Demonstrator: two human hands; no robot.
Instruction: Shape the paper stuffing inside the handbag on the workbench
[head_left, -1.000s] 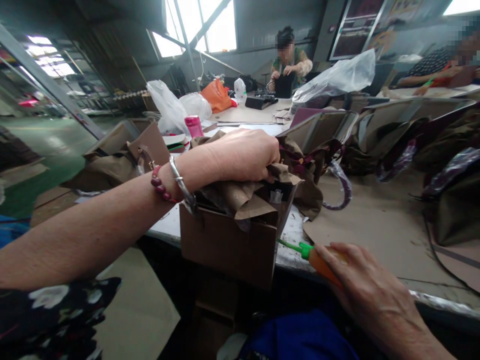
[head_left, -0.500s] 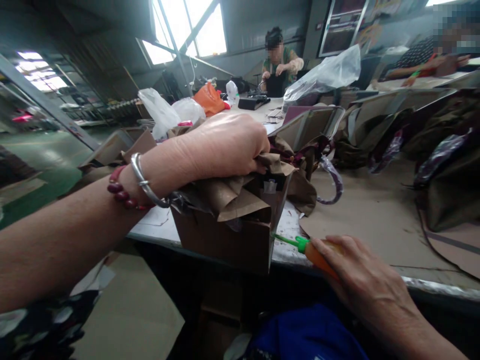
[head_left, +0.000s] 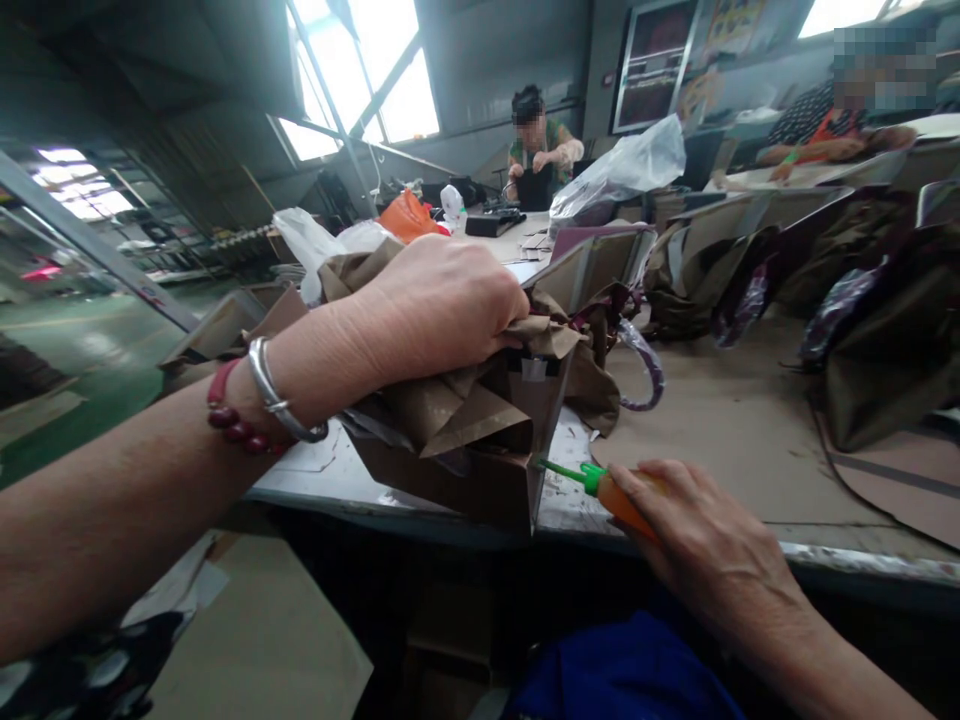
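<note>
My left hand (head_left: 442, 305) is closed over crumpled brown paper (head_left: 450, 405) that stuffs a brown bag (head_left: 480, 480) at the table's near edge. A silver bangle and a red bead bracelet circle that wrist. My right hand (head_left: 701, 545) grips an orange screwdriver (head_left: 611, 495) with a green collar. Its green shaft points left and its tip touches the bag's right side.
More brown bags with purple wrapped handles (head_left: 645, 365) lie across the cardboard-covered table (head_left: 750, 420). Plastic sacks (head_left: 622, 170), an orange bag (head_left: 405, 215) and a dark box sit further back. Two other people work at the far end and far right.
The bag and my left hand have tipped up and shifted left in the view. My right hand with the screwdriver has followed slightly left.
</note>
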